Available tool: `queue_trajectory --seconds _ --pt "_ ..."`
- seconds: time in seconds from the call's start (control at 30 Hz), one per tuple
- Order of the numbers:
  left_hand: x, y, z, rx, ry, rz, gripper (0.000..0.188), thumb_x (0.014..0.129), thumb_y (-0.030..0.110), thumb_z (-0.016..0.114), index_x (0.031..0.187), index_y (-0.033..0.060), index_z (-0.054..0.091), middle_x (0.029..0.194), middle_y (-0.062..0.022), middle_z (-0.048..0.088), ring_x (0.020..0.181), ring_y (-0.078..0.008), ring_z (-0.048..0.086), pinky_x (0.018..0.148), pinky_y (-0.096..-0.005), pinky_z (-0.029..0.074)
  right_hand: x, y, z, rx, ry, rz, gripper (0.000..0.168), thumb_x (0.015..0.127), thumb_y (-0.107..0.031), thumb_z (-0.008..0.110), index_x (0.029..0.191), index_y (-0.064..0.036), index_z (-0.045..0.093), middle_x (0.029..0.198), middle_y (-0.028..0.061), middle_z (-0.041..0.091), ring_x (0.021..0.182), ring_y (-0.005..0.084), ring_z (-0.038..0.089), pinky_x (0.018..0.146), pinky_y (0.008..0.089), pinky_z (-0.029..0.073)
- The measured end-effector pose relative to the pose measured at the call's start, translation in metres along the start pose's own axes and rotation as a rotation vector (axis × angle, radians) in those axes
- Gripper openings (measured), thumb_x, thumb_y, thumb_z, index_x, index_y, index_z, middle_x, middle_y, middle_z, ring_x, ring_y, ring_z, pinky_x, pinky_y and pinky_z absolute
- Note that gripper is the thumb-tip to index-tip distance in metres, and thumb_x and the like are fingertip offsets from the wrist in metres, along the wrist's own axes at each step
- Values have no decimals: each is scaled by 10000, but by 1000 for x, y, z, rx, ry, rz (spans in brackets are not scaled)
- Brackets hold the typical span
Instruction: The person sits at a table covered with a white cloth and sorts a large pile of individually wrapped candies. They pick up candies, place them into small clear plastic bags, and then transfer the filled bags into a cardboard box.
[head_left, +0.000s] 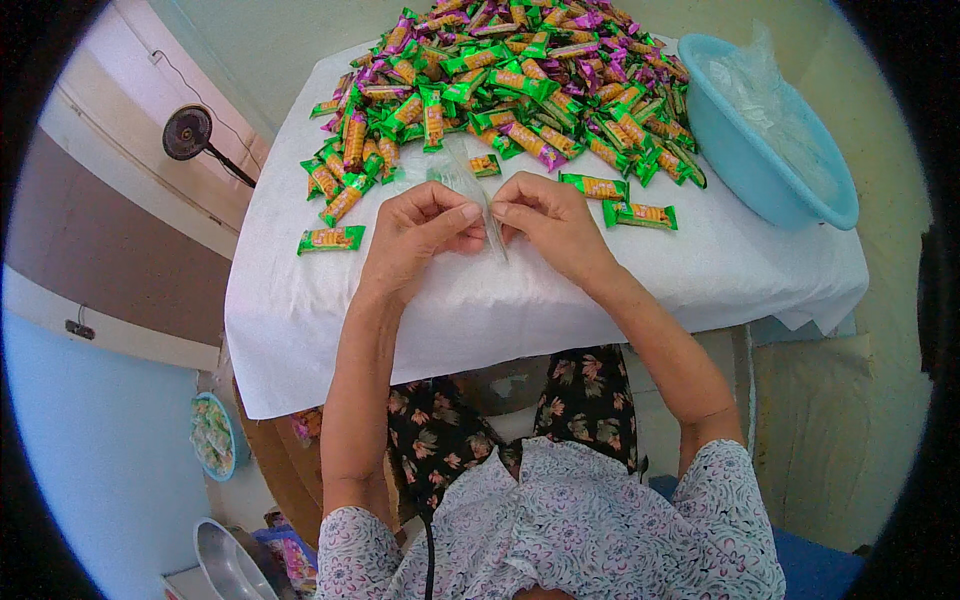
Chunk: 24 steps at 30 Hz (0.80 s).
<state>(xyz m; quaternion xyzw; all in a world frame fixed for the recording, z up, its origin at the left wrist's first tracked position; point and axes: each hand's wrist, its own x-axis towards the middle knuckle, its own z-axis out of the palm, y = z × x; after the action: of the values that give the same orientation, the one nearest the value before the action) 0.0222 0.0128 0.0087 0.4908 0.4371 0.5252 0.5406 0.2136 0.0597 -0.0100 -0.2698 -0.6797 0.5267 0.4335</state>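
My left hand (429, 227) and my right hand (546, 223) meet over the near part of a table draped in white cloth (465, 315). Between them they pinch a clear plastic bag (459, 174), its near edge pointing towards me. Beyond the bag lies a large heap of small wrapped snack bars (480, 82) in green and purple wrappers. One green-wrapped bar (330, 239) lies apart, left of my left hand. Two more, a nearer bar (640, 215) and a farther bar (595, 186), lie right of my right hand. What the bag holds, if anything, cannot be made out.
A light blue plastic basin (772, 165) with clear plastic bags (772, 112) stands tilted at the table's right side. On the left are a black fan (187, 133), a small blue basin (238, 442) with wrapped items on the floor, and a metal bowl (225, 562).
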Motion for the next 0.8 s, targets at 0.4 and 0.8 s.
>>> queue_trajectory --seconds 0.4,0.8 --pt "1 6 5 99 26 -62 149 887 144 731 938 17 675 825 -51 680 727 -123 653 643 -253 556 -1 6 4 -164 23 -53 149 931 -147 598 858 -18 604 675 58 634 621 130 614 578 299 469" --pt "-1 5 3 87 19 -48 118 873 112 708 900 11 654 808 -58 672 685 -117 639 630 -244 542 -1 9 3 -205 122 -86 109 910 -130 591 868 -30 591 672 94 614 596 190 588 571 344 458"
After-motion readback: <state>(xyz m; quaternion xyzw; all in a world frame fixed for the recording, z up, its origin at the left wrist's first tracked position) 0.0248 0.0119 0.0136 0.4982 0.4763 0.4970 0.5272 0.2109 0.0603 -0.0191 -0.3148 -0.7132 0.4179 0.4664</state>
